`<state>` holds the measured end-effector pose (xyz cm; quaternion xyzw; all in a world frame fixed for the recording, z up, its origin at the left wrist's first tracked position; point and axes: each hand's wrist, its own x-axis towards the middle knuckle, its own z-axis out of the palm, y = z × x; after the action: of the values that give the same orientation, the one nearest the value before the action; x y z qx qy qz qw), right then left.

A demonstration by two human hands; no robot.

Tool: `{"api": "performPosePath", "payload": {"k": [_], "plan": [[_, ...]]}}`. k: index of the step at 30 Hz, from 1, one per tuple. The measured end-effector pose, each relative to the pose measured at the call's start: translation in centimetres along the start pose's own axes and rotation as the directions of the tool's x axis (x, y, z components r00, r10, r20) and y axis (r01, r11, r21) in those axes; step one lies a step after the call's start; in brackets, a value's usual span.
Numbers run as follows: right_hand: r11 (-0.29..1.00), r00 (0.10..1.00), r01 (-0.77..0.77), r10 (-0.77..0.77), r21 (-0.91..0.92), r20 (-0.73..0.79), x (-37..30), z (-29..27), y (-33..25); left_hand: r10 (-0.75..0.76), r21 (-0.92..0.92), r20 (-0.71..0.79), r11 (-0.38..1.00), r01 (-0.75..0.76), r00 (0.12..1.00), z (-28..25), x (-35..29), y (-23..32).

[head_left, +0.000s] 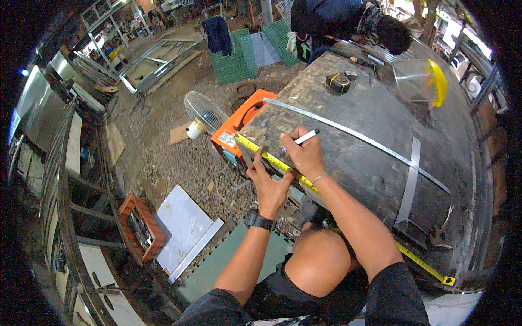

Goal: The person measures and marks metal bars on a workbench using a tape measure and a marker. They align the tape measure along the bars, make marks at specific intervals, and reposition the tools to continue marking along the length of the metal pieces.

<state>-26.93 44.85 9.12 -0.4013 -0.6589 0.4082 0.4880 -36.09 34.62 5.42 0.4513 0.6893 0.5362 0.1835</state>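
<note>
I have a long yellow tape measure (276, 161) lying along the near left edge of the table (375, 108). My left hand (270, 182) is at that edge, with its thumb and fingers spread apart on the tape. My right hand (307, 157) is just over the same edge of the table, pinching a white pen (305, 137). The black end of the pen points up and away. My fingers hide the tip, so I can't tell if it touches anything.

To do this bit well, I think I should press the tape flat and hold it straight along the table's edge, since a bend could make the numbers wrong. My eyes should be right over the pen tip, and the pen should stay light and steady. My right arm crosses over the tape, so I must not bump it.

A long metal strip (353, 133) lies across the table. An orange machine (231, 127) sits at the table's far left corner, and a fan (204, 111) stands past it. A clear face shield (416, 81) with a yellow top lies on the table's far side.
</note>
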Motion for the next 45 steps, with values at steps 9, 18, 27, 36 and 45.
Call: {"api": "performPosePath", "payload": {"k": [9, 18, 27, 36, 45], "plan": [[0.982, 0.999, 0.035, -0.033, -0.185, 0.010, -1.4, -1.0, -0.6, 0.019, 0.000, -0.033, 1.000, -0.019, 0.999, 0.6, 0.1, -0.3], [0.969, 0.996, 0.086, -0.083, -0.232, 0.022, -1.5, -0.8, -0.3, 0.013, -0.007, -0.031, 1.000, -0.013, 0.999, 0.5, 0.0, -0.3], [0.996, 0.997, -0.079, 0.079, -0.029, -0.014, -1.6, -2.9, 0.8, -0.017, -0.005, -0.050, 1.000, 0.017, 0.999, 0.7, 0.1, -0.1], [0.993, 0.998, -0.053, 0.054, -0.107, 0.012, -2.4, -3.3, 0.0, 0.014, 0.112, 0.007, 0.994, -0.015, 1.000, 0.4, -1.3, 0.6], [0.974, 1.000, 0.004, 0.003, -0.225, 0.027, -2.5, -3.2, -0.6, -0.045, 0.067, 0.026, 0.997, 0.043, 0.999, 0.9, -1.5, 1.0]]}}
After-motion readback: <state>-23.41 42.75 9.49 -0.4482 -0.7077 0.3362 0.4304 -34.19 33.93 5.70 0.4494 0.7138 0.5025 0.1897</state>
